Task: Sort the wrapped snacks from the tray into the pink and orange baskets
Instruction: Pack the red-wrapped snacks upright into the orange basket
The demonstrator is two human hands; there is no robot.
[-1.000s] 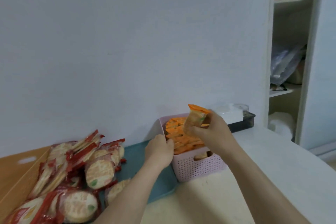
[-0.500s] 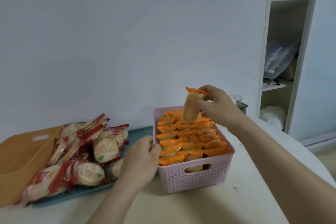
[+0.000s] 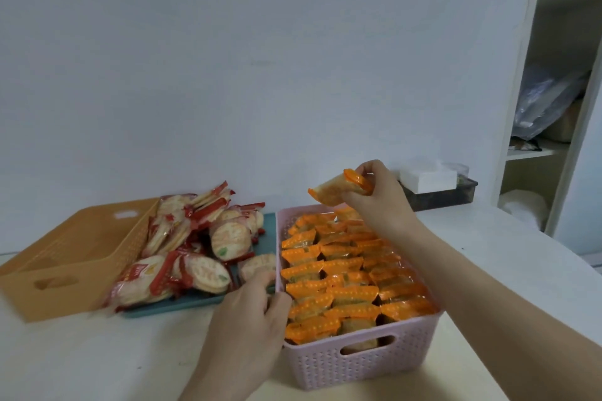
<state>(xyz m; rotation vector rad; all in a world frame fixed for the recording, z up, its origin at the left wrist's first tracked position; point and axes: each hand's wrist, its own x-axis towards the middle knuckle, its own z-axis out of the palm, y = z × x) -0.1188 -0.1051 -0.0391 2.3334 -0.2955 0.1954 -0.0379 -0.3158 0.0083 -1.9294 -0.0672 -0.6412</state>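
Note:
A pink basket (image 3: 358, 365) stands in front of me, packed with rows of orange-wrapped snacks (image 3: 338, 273). My right hand (image 3: 381, 202) pinches one orange-wrapped snack (image 3: 335, 192) in the air above the basket's far end. My left hand (image 3: 250, 312) rests with curled fingers on the basket's left rim. To the left, a teal tray (image 3: 182, 304) carries a heap of red-wrapped round crackers (image 3: 195, 247). An orange basket (image 3: 65, 257) sits at the far left; I see no snacks in it.
The white table (image 3: 488, 254) meets a white wall at the back. A dark box with white tissue (image 3: 433, 185) stands behind the pink basket. A white shelf unit (image 3: 553, 107) with a plastic bag and a wicker basket rises at the right.
The view has tilted down, showing more of the table. My right hand has turned its orange-wrapped snack from upright to nearly level above the pink basket. My left hand stays at the rim.

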